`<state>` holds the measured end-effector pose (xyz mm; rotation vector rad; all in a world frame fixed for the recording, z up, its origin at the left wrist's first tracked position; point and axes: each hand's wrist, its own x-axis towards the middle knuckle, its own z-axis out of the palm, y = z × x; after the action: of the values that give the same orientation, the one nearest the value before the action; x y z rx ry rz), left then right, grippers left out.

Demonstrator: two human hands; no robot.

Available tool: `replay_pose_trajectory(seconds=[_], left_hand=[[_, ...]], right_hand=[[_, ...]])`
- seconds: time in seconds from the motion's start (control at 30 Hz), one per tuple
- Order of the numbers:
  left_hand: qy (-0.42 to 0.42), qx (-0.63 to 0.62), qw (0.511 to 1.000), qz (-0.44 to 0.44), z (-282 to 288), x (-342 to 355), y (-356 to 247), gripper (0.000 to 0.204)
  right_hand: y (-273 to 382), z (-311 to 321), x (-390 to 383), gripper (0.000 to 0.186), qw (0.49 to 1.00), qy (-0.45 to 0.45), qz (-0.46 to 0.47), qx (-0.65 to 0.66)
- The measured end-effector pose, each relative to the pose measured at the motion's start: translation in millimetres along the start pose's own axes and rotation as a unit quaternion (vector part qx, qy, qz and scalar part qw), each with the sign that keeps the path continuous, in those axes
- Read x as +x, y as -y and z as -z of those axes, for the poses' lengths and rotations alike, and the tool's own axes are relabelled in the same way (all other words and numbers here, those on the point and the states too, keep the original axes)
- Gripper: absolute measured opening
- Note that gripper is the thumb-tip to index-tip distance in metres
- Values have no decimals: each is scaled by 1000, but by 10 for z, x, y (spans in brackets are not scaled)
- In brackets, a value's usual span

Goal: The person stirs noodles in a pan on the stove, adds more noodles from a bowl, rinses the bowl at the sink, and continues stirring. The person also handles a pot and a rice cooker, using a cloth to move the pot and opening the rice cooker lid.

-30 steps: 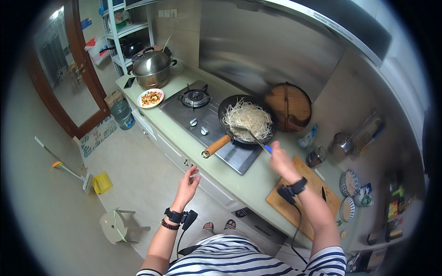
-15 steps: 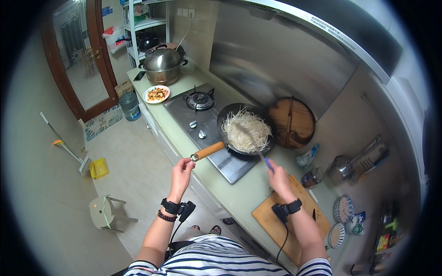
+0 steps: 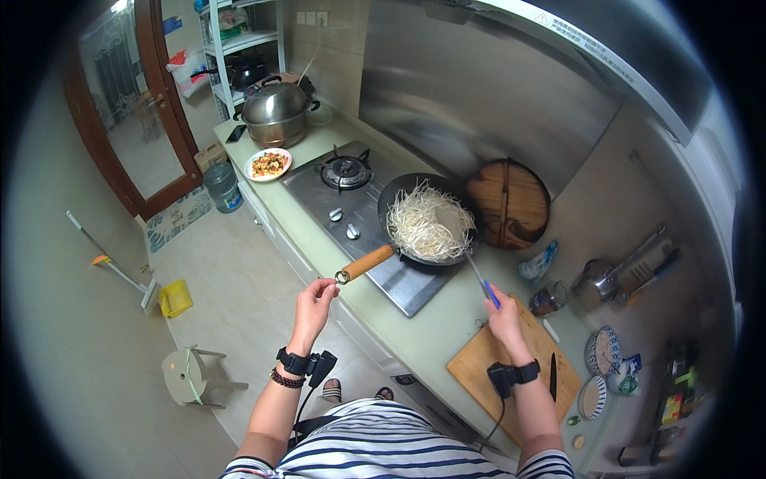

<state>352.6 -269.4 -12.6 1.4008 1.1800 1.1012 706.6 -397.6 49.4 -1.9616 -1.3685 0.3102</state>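
Observation:
My left hand (image 3: pixel 313 307) has its fingertips pinched on the metal ring at the end of the wooden handle (image 3: pixel 367 262) of a black wok (image 3: pixel 391 199). In the wok lies a heap of pale, thin shreds (image 3: pixel 423 223). My right hand (image 3: pixel 503 315) is closed around the blue handle of a metal spatula (image 3: pixel 478 271), whose head is in the wok, partly among the shreds. The wok sits on the right side of a steel gas stove (image 3: pixel 315 209). Below my right hand lie a wooden cutting board (image 3: pixel 471 371) and a dark knife (image 3: pixel 553 375).
A plate of food (image 3: pixel 267 166) and a steel pot (image 3: pixel 274 120) stand at the counter's far end. A wooden lid (image 3: pixel 519 203) leans behind the wok. Bowls (image 3: pixel 602 351) sit at right. A stool (image 3: pixel 191 371), mop (image 3: pixel 120 270) and water jug (image 3: pixel 223 188) are on the left.
My left hand has risen from below the handle to grip its end ring. The spatula has moved within the wok toward its right side, with my right hand lower than a second ago.

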Motion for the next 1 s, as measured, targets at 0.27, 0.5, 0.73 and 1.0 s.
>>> replay_pose_trajectory(seconds=[0.27, 0.5, 0.73, 1.0], left_hand=[[7, 41, 999, -25, -1, 77, -72, 18], [4, 108, 993, -41, 28, 116, -172, 14], [9, 125, 992, -35, 27, 131, -183, 15], [15, 99, 994, -32, 28, 138, -136, 18]], right_hand=[[-210, 105, 88, 40, 999, 27, 17, 6], [-438, 530, 599, 43, 989, -2, -128, 71], [-660, 18, 1148, 41, 753, 140, -432, 475], [-471, 68, 857, 45, 957, 118, -202, 170]])
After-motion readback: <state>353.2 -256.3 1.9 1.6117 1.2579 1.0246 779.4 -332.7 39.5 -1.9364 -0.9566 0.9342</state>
